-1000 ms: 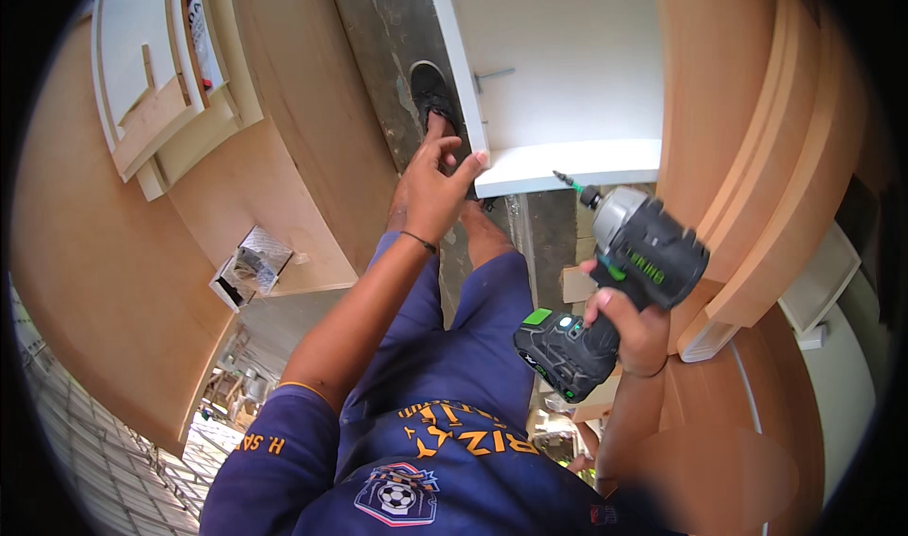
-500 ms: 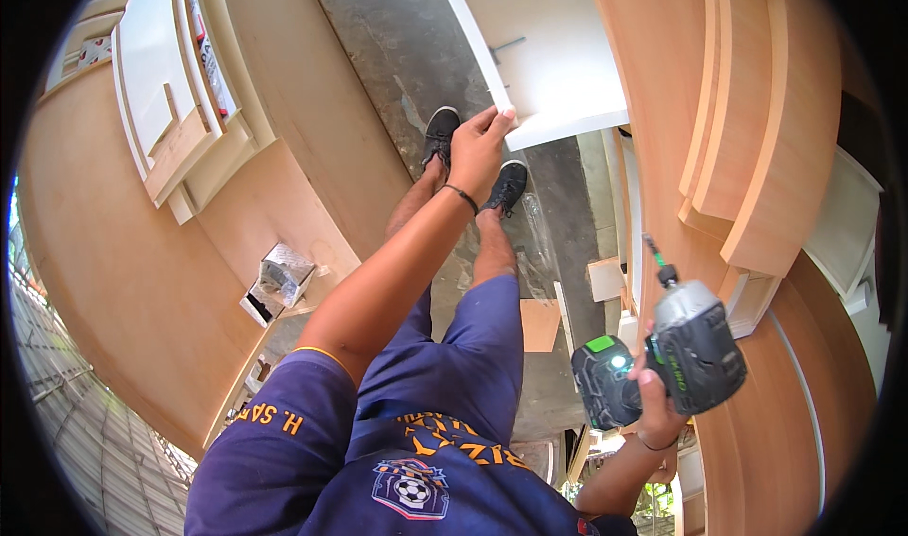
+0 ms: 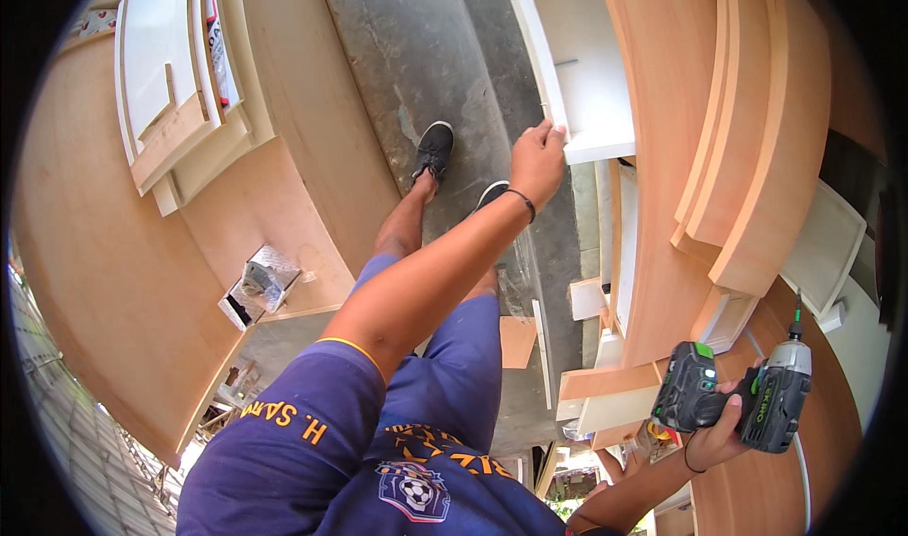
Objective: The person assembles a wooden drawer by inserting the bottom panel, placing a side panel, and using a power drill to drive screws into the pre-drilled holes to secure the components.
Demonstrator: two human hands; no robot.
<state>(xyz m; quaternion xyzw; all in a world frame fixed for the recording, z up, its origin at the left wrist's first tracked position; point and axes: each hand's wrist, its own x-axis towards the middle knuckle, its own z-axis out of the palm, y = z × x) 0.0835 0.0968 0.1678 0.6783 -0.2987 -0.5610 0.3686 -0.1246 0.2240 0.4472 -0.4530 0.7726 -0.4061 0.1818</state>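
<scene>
My left hand (image 3: 537,164) reaches forward, its fingers closed on the near corner of a white panel (image 3: 588,92) with a raised edge strip. A thin metal pin sticks out of the panel's face. At the lower right, my right hand (image 3: 721,434) grips the handle of a black cordless impact driver (image 3: 783,394). A long bit with a green band sits in its chuck and points away from me. The driver's battery (image 3: 688,387) has a lit white lamp. The bit touches nothing that I can make out.
Curved wood-coloured boards (image 3: 757,129) are stacked on the right. On the left, a wooden worktop (image 3: 123,281) carries white panels (image 3: 161,54) and a small open box (image 3: 268,279). Loose board offcuts (image 3: 605,394) lie low by my right arm. My feet stand on a concrete floor (image 3: 416,25).
My left hand has shifted right, and the white panel with it, now by the wood-coloured boards. My right hand has carried the impact driver farther right, its bit now more upright in view.
</scene>
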